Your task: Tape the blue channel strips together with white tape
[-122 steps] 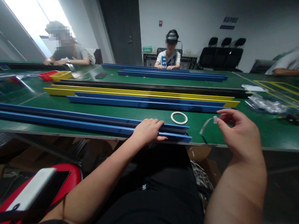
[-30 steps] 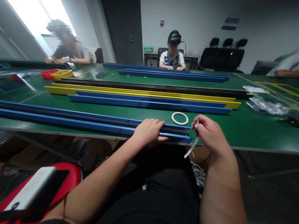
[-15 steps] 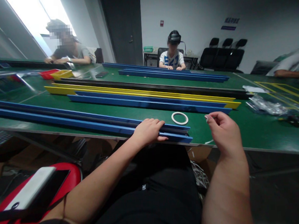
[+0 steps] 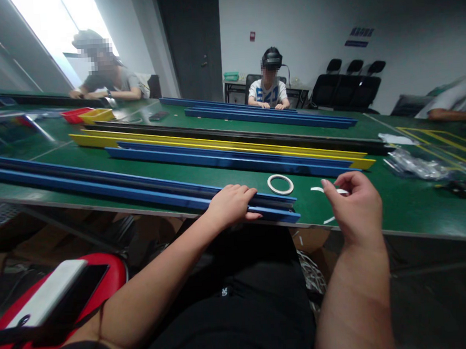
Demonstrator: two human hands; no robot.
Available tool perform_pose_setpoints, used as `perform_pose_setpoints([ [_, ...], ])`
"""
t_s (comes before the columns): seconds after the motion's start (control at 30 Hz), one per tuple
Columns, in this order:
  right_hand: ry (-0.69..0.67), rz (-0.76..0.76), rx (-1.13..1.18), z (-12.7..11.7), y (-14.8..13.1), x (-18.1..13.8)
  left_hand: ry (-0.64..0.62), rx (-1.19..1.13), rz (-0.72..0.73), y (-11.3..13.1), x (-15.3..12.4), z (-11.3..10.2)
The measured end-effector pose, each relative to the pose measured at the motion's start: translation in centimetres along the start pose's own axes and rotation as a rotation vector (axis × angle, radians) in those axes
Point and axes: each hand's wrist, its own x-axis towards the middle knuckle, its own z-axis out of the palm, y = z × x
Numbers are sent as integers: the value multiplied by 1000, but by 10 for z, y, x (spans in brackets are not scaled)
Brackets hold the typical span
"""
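My left hand (image 4: 231, 203) is wrapped over the right end of a long blue rail (image 4: 159, 192) lying along the table's near edge. A dark strip runs inside that rail. To the right, just above the table, my right hand (image 4: 355, 204) has a short strip of white tape (image 4: 316, 190) at its thumb and fingers; part of it is hidden behind the thumb. A roll of white tape (image 4: 279, 177) lies flat between the two hands, beyond the rail's end. Another small white strip (image 4: 329, 220) is at the table edge below my right hand.
Farther back lie another blue rail (image 4: 224, 162), a yellow rail (image 4: 223, 144) and a black rail (image 4: 246, 134). Clear plastic bags (image 4: 416, 164) are at the right. Co-workers sit around the green table (image 4: 393, 207). A red stool (image 4: 116, 271) holds a white box and a dark flat item.
My right thumb and fingers have shifted slightly apart, and more of the white strip now shows. My left hand stays on the rail.
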Motion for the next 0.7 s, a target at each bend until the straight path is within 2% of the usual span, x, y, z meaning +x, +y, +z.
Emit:
perform_pose_setpoints([
  [0.17, 50, -44, 91, 1, 3, 1, 9, 7, 5, 0, 0, 0],
  [0.33, -44, -37, 375, 8, 1, 0, 14, 16, 1, 0, 0, 1],
  [0.43, -54, -22, 484, 10, -2, -2, 13, 13, 2, 0, 0, 2],
  [0.7, -56, -12, 379, 6, -6, -3, 9, 5, -1, 0, 0, 0],
])
